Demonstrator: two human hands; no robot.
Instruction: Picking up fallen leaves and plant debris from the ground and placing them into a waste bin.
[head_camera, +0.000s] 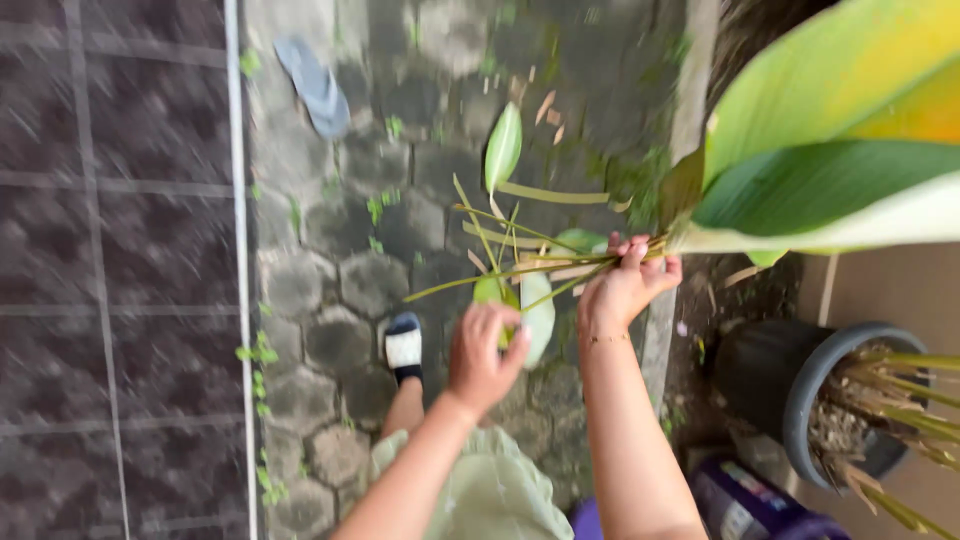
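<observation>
Centre frame, the right hand (628, 283) grips a bundle of leaf stems (530, 268) lying horizontally, cut ends pointing left; the left hand (484, 352), fingers curled, pinches a green leaf (537, 322).

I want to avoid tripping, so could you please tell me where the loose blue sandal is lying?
In the head view, the blue sandal lies on the hexagonal paving at the upper left, beside the white line edging the dark tiles.

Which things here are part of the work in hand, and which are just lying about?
In hand:
- right hand gripping a bundle of long green stalks
- left hand, fingers curled near a pale leaf
- big green-yellow leaves that the stalks lead towards

Lying about:
- grey sandal on the paving stones
- cut leaf on the ground
- dark pot with dry stalks
</observation>
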